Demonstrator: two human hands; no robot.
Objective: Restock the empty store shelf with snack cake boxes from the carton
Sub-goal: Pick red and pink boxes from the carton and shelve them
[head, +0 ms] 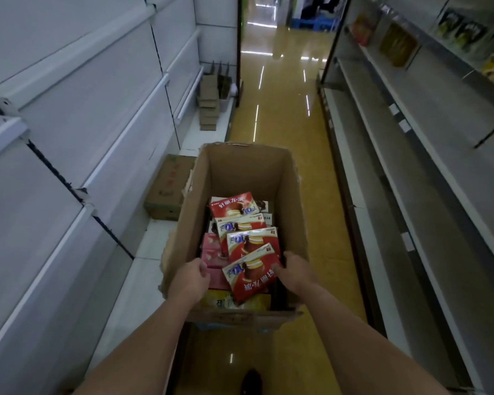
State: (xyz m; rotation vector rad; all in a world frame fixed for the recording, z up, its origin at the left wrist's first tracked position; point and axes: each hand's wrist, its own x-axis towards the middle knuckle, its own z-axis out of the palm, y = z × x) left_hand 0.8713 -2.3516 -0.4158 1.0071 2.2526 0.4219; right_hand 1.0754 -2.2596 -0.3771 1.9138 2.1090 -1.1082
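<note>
An open brown carton (246,169) is held in front of me over the aisle floor. Inside lie several red snack cake boxes (234,208), with pink boxes (211,249) on the left and yellow ones (257,302) at the near end. My left hand (190,277) grips the carton's left wall near its near corner. My right hand (295,269) reaches over the right wall, its fingers on the edge of the nearest red box (251,273). Bare white shelves (69,155) run along the left.
A closed brown carton (166,189) sits on the left bottom shelf, and small stacked cardboard pieces (208,101) lie farther along. The right shelving (411,155) holds a few packets (399,44) on upper levels. The glossy yellow aisle floor (280,104) stretches ahead.
</note>
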